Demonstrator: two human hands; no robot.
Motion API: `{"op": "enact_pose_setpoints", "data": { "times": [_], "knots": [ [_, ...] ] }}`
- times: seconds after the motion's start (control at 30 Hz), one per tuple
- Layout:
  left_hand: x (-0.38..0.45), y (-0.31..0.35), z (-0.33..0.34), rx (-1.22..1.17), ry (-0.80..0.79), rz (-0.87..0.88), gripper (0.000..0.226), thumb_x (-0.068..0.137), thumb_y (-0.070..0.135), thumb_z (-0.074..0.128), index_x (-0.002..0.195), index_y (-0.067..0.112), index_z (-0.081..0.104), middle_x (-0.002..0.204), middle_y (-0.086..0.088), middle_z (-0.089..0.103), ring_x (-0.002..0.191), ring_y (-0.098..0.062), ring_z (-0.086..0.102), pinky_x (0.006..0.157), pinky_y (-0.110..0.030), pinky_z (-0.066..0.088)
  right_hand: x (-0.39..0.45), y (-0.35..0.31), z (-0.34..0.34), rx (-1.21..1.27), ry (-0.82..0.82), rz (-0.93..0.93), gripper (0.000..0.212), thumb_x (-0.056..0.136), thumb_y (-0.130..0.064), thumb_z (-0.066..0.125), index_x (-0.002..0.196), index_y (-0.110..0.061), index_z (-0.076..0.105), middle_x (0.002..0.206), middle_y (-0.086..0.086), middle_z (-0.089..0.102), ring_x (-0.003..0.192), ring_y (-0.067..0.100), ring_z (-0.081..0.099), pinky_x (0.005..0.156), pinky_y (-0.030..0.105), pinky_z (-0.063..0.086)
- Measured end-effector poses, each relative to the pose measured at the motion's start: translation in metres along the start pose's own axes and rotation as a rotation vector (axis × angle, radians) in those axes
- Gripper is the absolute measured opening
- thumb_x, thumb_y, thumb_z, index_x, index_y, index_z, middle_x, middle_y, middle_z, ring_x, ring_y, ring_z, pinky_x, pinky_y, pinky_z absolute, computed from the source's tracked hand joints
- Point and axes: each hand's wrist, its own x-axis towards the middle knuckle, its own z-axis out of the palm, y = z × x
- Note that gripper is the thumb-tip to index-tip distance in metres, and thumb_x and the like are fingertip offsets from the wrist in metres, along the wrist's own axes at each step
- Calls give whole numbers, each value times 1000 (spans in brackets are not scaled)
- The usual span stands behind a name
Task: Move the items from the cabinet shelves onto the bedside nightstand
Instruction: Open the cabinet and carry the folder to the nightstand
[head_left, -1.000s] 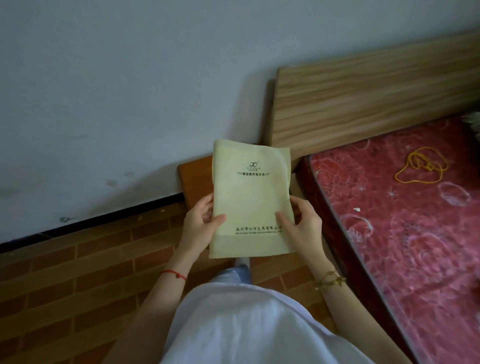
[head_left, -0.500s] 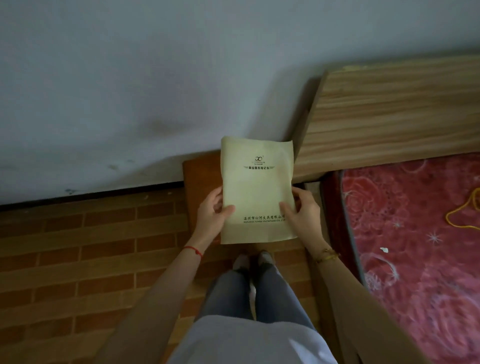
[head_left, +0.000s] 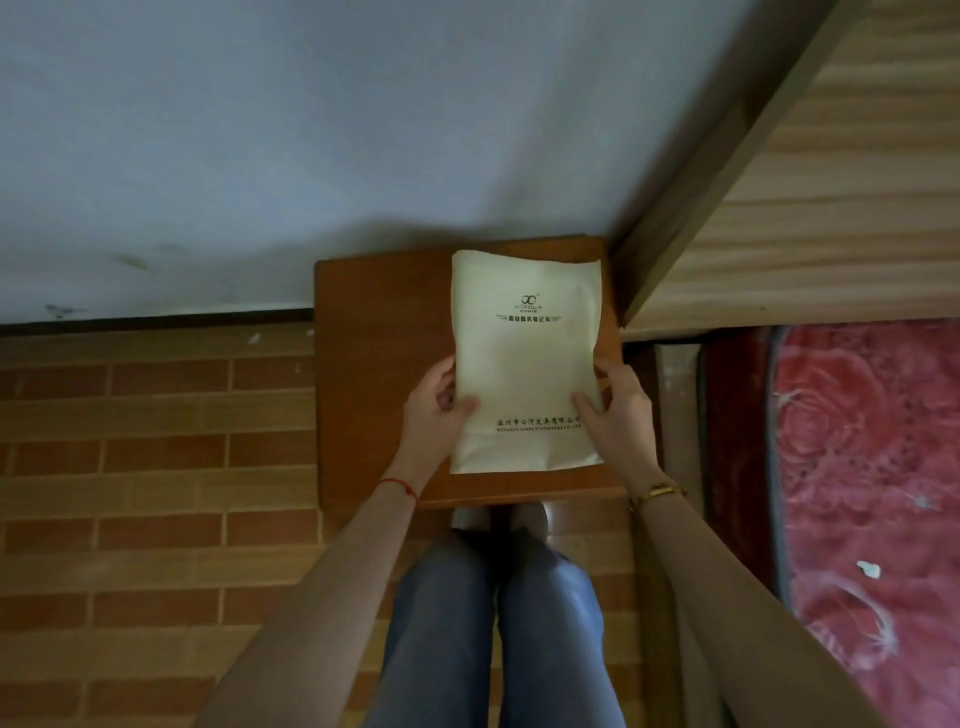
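the cream pouch (head_left: 524, 364), long axis toward the wall, pinched at its sides by left hand (head_left: 434, 410) and right hand (head_left: 618, 410), now sits lower over the nightstand (head_left: 374, 364) than before.

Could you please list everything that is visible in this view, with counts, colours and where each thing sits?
Notebook package: one, pale cream with dark print, over the right half of the nightstand, held at both side edges.
Nightstand: one, reddish-brown wood, against the wall, left of the headboard.
Headboard: one, light striped wood, upper right.
Mattress: one, red with a floral pattern, right edge of the view.
Wall: one, white-grey with scuff marks, upper part.
Floor: brick-patterned, brown and tan, left and bottom.
Left hand: one, red string at the wrist, gripping the package's left edge.
Right hand: one, gold bracelet at the wrist, gripping the package's right edge.
Legs: two, in blue jeans, bottom centre.
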Motion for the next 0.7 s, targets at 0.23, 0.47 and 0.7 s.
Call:
{"op": "enact_pose_setpoints", "data": {
  "times": [0.23, 0.47, 0.7],
  "knots": [
    [25, -41, 19, 34, 36, -1, 69, 87, 3, 70, 148, 11, 39, 132, 4, 57, 109, -5, 60, 88, -12, 52, 9, 30, 26, -42, 8, 17, 47, 86, -24, 67, 130, -18, 51, 123, 1, 55, 102, 15, 56, 83, 31, 49],
    [18, -48, 22, 187, 108, 64, 70, 87, 8, 71, 149, 17, 40, 121, 4, 64, 101, -2, 61, 81, -7, 51, 11, 30, 18, -24, -15, 93, 55, 86, -26, 68, 136, -19, 45, 127, -1, 50, 102, 8, 51, 82, 24, 46],
    [-33, 3, -15, 549, 112, 138, 56, 94, 25, 64, 146, 18, 44, 141, -1, 55, 126, -15, 54, 108, -35, 46, -13, -14, -37, -229, -4, 104, 48, 91, -25, 61, 135, -10, 48, 132, 10, 51, 124, 27, 43, 104, 39, 38]
  ]
}}
